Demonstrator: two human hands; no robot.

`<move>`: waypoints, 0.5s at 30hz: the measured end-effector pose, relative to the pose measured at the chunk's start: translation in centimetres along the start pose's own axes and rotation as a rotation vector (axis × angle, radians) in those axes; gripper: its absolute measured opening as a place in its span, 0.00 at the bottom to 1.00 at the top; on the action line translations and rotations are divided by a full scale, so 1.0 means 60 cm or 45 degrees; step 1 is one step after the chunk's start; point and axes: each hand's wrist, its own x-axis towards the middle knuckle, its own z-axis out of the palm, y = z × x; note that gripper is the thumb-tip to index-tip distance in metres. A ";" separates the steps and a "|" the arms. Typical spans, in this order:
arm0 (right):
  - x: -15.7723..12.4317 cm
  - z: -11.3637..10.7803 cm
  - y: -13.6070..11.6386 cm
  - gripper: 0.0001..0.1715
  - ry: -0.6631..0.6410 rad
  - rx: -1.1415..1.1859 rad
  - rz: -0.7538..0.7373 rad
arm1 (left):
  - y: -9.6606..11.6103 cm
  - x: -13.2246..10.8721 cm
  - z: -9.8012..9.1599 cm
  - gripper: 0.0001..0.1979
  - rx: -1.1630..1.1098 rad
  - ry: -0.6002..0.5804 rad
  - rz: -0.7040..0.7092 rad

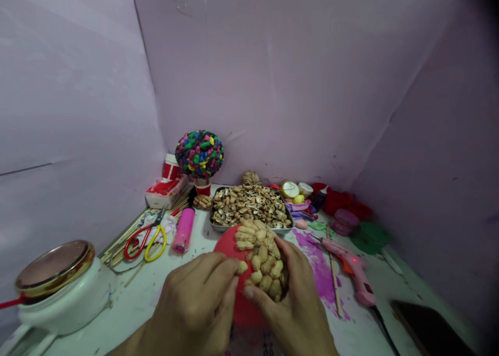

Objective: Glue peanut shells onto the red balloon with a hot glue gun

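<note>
A round red balloon [226, 241] is in front of me, its right and upper side covered with peanut shells [265, 262]. My right hand [298, 299] curves around its right side, fingers over the shells and thumb on the front. My left hand [198, 293] pinches a single peanut shell [241, 267] between thumb and fingertips, against or very close to the bare red surface; contact is hard to tell. Behind the balloon stands a metal tray [219, 228] heaped with peanut shell halves [249, 202].
A pink glue gun [356, 273] with a red light lies right, near a wooden stick [334, 278] and a dark phone [429, 325]. Scissors [148, 241], a pink roll [184, 230] and a white pot [66, 293] are left. A multicoloured ball [199, 154] stands in a cup behind.
</note>
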 end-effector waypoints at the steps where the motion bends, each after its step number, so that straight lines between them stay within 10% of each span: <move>1: 0.000 0.000 -0.001 0.41 0.008 -0.001 0.003 | 0.001 0.001 0.000 0.10 -0.002 -0.004 0.003; 15: -0.002 0.003 -0.011 0.41 0.068 0.050 0.003 | 0.005 0.000 0.001 0.09 0.047 -0.047 0.021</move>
